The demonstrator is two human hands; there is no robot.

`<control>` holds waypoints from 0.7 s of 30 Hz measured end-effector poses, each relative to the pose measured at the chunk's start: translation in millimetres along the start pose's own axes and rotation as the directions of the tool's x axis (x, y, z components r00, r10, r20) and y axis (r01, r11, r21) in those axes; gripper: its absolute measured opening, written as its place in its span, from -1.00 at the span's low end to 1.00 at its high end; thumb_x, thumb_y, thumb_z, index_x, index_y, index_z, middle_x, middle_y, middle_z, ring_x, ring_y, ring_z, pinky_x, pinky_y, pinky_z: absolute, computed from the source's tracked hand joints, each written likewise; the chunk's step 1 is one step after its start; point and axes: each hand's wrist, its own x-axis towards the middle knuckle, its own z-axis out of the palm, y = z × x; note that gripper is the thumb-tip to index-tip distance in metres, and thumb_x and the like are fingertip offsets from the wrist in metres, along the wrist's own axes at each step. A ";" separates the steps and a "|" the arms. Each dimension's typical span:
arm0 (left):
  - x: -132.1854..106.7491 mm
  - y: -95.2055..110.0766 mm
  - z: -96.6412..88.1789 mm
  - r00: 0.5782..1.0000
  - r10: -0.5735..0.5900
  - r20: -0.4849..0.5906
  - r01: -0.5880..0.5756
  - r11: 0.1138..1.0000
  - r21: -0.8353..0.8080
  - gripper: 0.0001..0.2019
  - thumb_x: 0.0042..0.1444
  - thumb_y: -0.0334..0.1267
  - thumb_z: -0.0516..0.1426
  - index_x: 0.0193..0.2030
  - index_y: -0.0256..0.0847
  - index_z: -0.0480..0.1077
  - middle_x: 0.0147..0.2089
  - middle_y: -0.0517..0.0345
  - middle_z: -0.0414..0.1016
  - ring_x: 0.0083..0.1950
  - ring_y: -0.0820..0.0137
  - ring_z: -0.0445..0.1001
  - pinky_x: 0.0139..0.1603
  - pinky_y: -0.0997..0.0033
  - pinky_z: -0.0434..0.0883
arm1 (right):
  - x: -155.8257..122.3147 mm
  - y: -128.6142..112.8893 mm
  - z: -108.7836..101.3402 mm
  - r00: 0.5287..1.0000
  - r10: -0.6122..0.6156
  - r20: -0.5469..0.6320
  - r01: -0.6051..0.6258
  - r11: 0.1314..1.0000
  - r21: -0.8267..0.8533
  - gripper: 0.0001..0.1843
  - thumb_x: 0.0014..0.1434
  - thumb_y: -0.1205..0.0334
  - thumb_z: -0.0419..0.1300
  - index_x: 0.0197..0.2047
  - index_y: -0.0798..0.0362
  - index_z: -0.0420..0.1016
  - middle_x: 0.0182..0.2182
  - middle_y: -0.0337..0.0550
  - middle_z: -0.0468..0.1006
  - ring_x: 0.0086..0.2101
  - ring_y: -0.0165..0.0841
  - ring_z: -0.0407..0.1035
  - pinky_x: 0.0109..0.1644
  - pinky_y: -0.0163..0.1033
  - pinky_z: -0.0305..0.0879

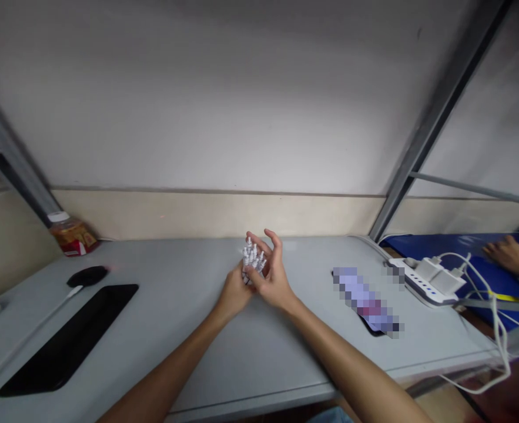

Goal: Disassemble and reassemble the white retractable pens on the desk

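I had the white cluster (pixel 253 257) against the left hand (pixel 234 292), fingers unclear, probably steadied by the right hand (pixel 275 283), thumb on it, fingers spread.

No lettering, brand or number can be read: the red and yellow label (pixel 74 238) on the bottle (pixel 67 224) at far left is too small and blurred, the phone (pixel 367 299) at right is pixelated, and any print on the power strip (pixel 422 283) farther right is indistinct.
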 end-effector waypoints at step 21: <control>-0.9 -0.7 -2.6 0.999 0.009 0.034 -0.008 1.000 -0.026 -0.66 0.04 -0.21 0.13 -0.04 -0.25 0.43 -0.35 0.14 0.54 -0.34 0.40 0.48 -0.37 0.48 0.42 | 3.1 2.7 -5.0 0.994 0.099 0.050 -0.103 0.991 0.086 0.09 -0.10 0.25 0.41 0.30 -0.12 -0.24 0.25 0.08 0.17 0.20 -0.21 0.16 0.24 -0.03 0.15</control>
